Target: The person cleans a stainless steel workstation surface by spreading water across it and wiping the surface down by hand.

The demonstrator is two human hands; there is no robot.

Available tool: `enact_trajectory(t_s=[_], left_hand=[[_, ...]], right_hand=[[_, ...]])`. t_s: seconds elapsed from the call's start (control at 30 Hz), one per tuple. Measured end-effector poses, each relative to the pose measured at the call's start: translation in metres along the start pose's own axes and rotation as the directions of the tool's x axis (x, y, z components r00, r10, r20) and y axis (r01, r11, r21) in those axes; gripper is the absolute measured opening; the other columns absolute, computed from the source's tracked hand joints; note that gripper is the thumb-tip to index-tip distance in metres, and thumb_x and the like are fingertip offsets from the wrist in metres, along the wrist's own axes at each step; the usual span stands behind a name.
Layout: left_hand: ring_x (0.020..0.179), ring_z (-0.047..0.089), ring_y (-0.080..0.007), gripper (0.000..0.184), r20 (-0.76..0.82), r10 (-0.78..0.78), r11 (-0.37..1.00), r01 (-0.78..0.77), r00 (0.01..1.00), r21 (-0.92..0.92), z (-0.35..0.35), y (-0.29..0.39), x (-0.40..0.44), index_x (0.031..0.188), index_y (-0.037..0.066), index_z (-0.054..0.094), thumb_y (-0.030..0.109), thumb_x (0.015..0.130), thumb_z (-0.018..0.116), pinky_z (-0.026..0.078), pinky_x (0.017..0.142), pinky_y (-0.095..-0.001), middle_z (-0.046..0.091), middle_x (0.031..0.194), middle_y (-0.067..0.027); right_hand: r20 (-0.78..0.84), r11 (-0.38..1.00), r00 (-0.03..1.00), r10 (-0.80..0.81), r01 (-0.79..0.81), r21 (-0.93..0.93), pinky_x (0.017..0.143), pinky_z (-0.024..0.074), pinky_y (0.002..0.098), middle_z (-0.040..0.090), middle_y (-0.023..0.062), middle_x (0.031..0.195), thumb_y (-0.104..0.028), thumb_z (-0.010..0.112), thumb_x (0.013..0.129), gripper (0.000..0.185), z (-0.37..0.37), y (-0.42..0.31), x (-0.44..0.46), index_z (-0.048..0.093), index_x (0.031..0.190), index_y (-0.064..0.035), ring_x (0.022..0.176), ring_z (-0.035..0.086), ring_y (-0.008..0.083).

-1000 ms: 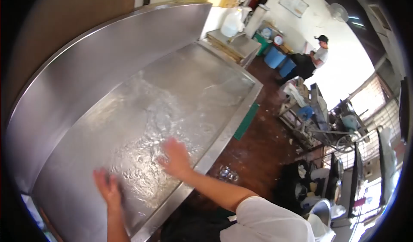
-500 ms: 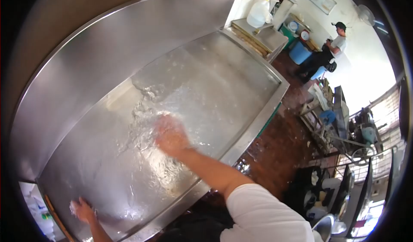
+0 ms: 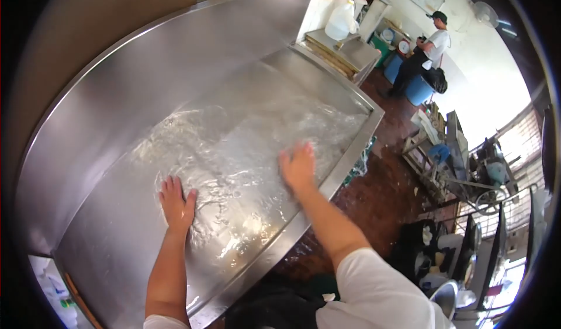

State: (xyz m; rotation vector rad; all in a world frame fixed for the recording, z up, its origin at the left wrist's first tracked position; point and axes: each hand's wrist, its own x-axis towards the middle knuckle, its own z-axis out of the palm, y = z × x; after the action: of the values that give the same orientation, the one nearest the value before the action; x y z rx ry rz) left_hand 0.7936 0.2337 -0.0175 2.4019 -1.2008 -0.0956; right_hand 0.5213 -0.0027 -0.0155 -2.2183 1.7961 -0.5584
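A wide stainless steel worktop (image 3: 117,241) with a raised rim lies under both hands, and rippling water (image 3: 228,183) covers much of its middle and far part. My left hand (image 3: 177,205) is flat against the wet steel, fingers spread, holding nothing. Farther right, near the front rim, my right hand (image 3: 298,166) reaches over the water with its fingers apart. It is slightly blurred, and I see nothing in it. Some water runs over the front rim (image 3: 359,156) toward the floor.
A tall steel backsplash (image 3: 169,60) bounds the far side. Beyond the right end stand a side counter (image 3: 345,51) and a translucent jug (image 3: 340,24). A person (image 3: 429,51) stands near blue bins (image 3: 418,89). Machinery (image 3: 456,148) lines the right, across a wet reddish floor (image 3: 374,194).
My left hand has moved from the near left corner up to the middle of the worktop. The right hand has shifted right. Water has spread and now spills over the front rim.
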Motion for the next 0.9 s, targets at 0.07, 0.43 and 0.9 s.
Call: enact_trajectory(t_s=[0.07,0.43,0.9], left_hand=[[0.144,0.022,-0.0454,0.066,0.061,0.045,0.977,-0.031,0.997,-0.209,-0.018,-0.021,-0.042,0.139,0.002,0.048,0.042,0.089,0.060,0.014,0.117,-0.0570,0.030,0.154,-0.0257],[0.145,0.020,-0.0436,0.076,-0.147,-0.376,0.863,0.403,0.915,0.304,-0.089,-0.169,-0.154,0.148,-0.003,0.033,0.045,0.093,0.053,0.012,0.117,-0.0568,0.027,0.155,-0.0262],[0.145,0.019,-0.0438,0.079,-0.113,-0.388,0.893,0.403,0.915,0.200,-0.059,0.083,-0.129,0.149,0.002,0.034,0.043,0.088,0.060,0.011,0.117,-0.0581,0.027,0.156,-0.0259]], right_hand=[[0.147,0.966,0.958,-0.245,0.254,-0.049,0.119,0.0084,0.0549,0.014,0.0282,0.159,-0.056,0.039,0.097,0.077,-0.005,-0.056,-0.091,0.029,0.151,-0.0021,0.148,0.012,0.0417],[0.477,0.736,0.626,-0.617,0.673,0.069,0.120,0.0107,0.0494,0.016,0.0232,0.160,-0.051,0.043,0.097,0.075,0.024,-0.144,-0.144,0.025,0.153,-0.0054,0.148,0.016,0.0382],[0.309,0.770,0.758,-0.575,0.629,-0.111,0.121,0.0069,0.0481,0.020,0.0228,0.159,-0.051,0.032,0.099,0.076,0.001,-0.129,0.108,0.022,0.152,0.0027,0.149,0.014,0.0379]])
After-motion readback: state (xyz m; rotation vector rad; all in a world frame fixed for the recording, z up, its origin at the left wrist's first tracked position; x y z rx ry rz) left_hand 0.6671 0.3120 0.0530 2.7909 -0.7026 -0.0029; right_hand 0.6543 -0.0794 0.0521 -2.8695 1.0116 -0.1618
